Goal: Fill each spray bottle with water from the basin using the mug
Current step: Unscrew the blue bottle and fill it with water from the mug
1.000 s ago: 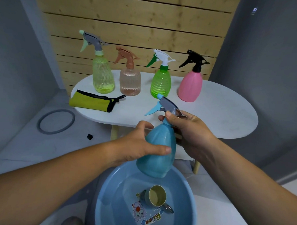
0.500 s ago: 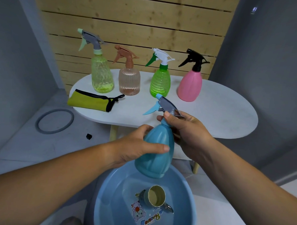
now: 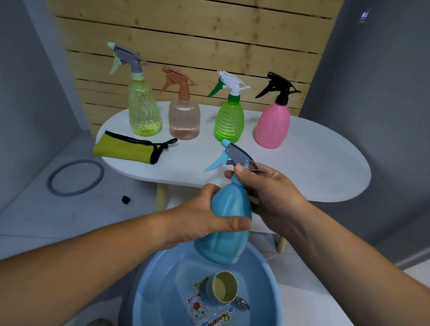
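Note:
I hold a blue spray bottle (image 3: pixel 224 233) upright above the blue basin (image 3: pixel 154 295). My left hand (image 3: pixel 201 221) wraps around its body. My right hand (image 3: pixel 264 187) grips its neck just under the grey and light-blue spray head (image 3: pixel 234 157). A mug (image 3: pixel 224 286) lies on its side in the basin's water, mouth towards me. Several other spray bottles stand in a row on the white table (image 3: pixel 319 167): yellow-green (image 3: pixel 143 113), peach (image 3: pixel 183 119), green (image 3: pixel 229 121) and pink (image 3: pixel 272 126).
A yellow-green pouch with black trim (image 3: pixel 130 150) lies on the table's left end. On the floor to the left are a grey ring (image 3: pixel 75 177) and a small black object (image 3: pixel 125 199). A wooden slat wall stands behind the table.
The blue bottle and both hands have shifted slightly left and down over the basin. Both grips are unchanged.

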